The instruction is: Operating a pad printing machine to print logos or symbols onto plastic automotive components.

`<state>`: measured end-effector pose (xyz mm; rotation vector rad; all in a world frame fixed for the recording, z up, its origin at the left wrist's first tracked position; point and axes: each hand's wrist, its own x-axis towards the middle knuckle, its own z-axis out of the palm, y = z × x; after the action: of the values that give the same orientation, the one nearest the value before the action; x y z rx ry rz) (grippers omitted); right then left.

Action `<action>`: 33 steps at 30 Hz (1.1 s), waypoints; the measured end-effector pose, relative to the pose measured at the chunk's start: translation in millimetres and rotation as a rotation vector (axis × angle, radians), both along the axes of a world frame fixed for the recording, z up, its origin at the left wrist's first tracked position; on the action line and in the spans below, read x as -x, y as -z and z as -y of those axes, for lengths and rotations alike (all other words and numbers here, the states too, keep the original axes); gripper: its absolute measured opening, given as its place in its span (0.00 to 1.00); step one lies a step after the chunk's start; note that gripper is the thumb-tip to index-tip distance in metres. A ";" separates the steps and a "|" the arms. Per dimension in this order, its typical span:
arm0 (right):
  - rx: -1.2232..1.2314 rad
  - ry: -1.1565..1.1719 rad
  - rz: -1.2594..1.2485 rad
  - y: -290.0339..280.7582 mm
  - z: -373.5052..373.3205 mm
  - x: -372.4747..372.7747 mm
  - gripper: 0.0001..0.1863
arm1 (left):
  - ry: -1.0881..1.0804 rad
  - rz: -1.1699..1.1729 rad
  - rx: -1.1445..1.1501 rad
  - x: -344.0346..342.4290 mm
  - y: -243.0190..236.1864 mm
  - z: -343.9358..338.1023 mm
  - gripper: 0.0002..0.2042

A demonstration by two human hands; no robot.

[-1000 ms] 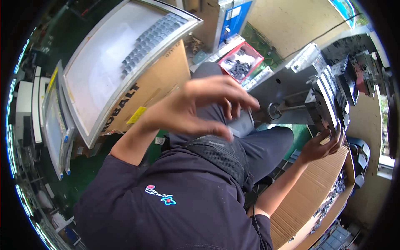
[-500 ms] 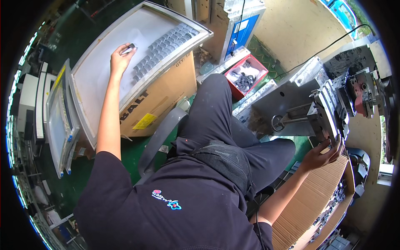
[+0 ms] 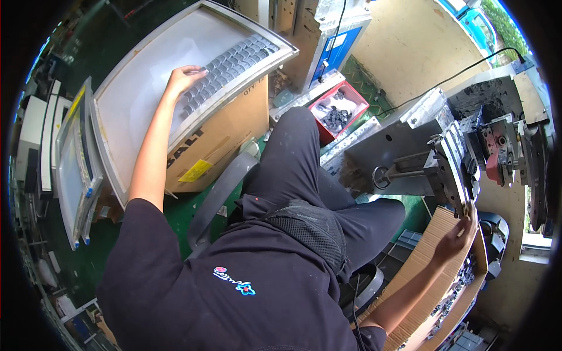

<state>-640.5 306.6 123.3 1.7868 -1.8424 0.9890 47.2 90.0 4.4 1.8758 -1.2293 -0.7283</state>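
Note:
My left hand reaches over a large white-framed tray, its fingers pinched around a small grey part beside several rows of curved grey parts. Much of the pinched part is hidden by the fingers. On the right, my right hand is raised to the lower end of a dark metal fixture on a machine. Its fingers are drawn together there, and whatever they hold is too small to make out.
Beneath the tray stands a cardboard box. A red box of small black parts sits past my knees. Another open carton with dark pieces lies below my right forearm. A grey chair armrest curves by my left side.
My left hand has moved right to the rows, bringing the small part down beside them. The right hand has shifted slightly lower at the fixture, whose pale face now looks dark.

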 end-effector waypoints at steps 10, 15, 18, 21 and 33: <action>0.099 0.364 0.109 -87.0 -81.9 134.6 0.20 | -0.051 -0.092 -0.103 6.1 -8.4 4.3 0.21; -0.367 0.630 0.168 -68.1 -160.0 248.7 0.20 | -0.050 -0.106 -0.087 1.2 -6.0 5.6 0.17; -0.756 0.664 0.248 -19.2 -194.1 260.2 0.21 | -0.079 -0.076 -0.106 1.8 -9.9 -0.6 0.16; -0.810 0.560 0.281 26.6 -228.5 264.2 0.23 | -0.065 -0.074 -0.126 7.8 -7.8 8.5 0.16; -0.586 0.549 0.303 20.7 -194.4 209.3 0.16 | -0.190 0.720 0.214 -21.1 -21.9 14.3 0.15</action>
<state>-849.8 501.1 102.7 1.2872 -2.8270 0.5558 68.3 75.7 26.4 2.0985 -1.4468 0.2124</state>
